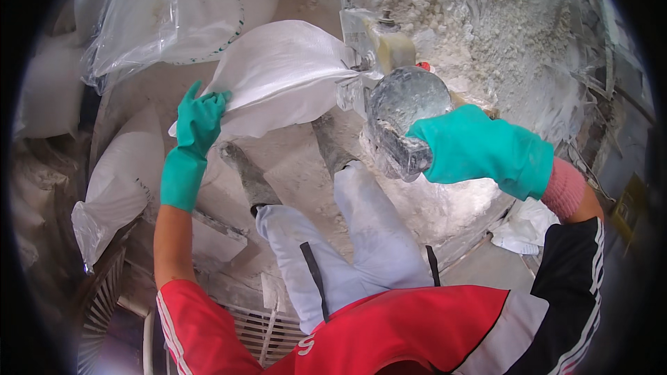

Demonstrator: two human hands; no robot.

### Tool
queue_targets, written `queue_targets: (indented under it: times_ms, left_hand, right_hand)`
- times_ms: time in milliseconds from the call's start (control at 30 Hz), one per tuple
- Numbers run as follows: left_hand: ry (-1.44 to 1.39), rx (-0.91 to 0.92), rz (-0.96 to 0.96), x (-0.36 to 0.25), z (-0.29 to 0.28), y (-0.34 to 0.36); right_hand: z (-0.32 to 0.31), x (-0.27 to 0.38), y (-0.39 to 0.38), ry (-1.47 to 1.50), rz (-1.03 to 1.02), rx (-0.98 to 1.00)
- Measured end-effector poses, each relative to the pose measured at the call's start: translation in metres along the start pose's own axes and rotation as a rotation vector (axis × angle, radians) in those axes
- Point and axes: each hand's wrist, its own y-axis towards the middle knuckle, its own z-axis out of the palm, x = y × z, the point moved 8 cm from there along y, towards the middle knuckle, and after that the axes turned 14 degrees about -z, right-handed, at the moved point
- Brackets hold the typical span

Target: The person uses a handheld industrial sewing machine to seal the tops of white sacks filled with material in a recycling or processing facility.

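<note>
A white sack (pixel 278 76) stretches sideways in front of me, its right end gathered against the metal spout (pixel 356 62) of a powder-coated fitting. At the sack's left end, my left hand (pixel 198 118), in a green rubber glove, grips the cloth with partly curled fingers; one finger points upward. My right hand (pixel 458 144), gloved the same way, is closed on a dusty grey scoop (pixel 406 97) with a round face. The scoop is just right of the spout, and the glove covers part of its handle.
Loose white powder (pixel 514 42) is heaped at the far right. A plastic-lined white sack (pixel 180 7) stands at the back left, and another full sack (pixel 125 167) leans below it. A slatted white plastic chair (pixel 257 330) is under me. A crumpled white bag (pixel 524 228) lies at right.
</note>
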Motion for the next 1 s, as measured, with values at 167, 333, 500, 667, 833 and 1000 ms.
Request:
queue_targets:
  times_ms: [167, 333, 500, 667, 833, 1000]
  left_hand:
    - [0.037, 0.059, -0.024, 0.034, 0.001, -0.015]
    - [0.050, 0.112, -0.058, 0.057, 0.004, -0.023]
    - [-0.120, -0.026, -0.026, 0.073, -0.012, -0.039]
    - [-0.125, -0.016, -0.062, 0.088, -0.010, -0.051]
    - [-0.148, -0.028, -0.085, 0.099, -0.009, -0.061]
    - [-0.191, -0.092, -0.063, 0.112, -0.006, -0.074]
  right_hand:
    - [0.000, 0.025, 0.020, -0.026, 0.094, 0.121]
    - [0.004, 0.043, 0.032, -0.027, 0.091, 0.025]
    - [0.002, 0.064, 0.050, -0.039, 0.104, 0.043]
    - [0.001, 0.086, 0.065, -0.056, 0.110, 0.045]
    - [-0.002, 0.111, 0.081, -0.067, 0.085, 0.035]
    - [-0.001, 0.135, 0.098, -0.077, 0.067, 0.063]
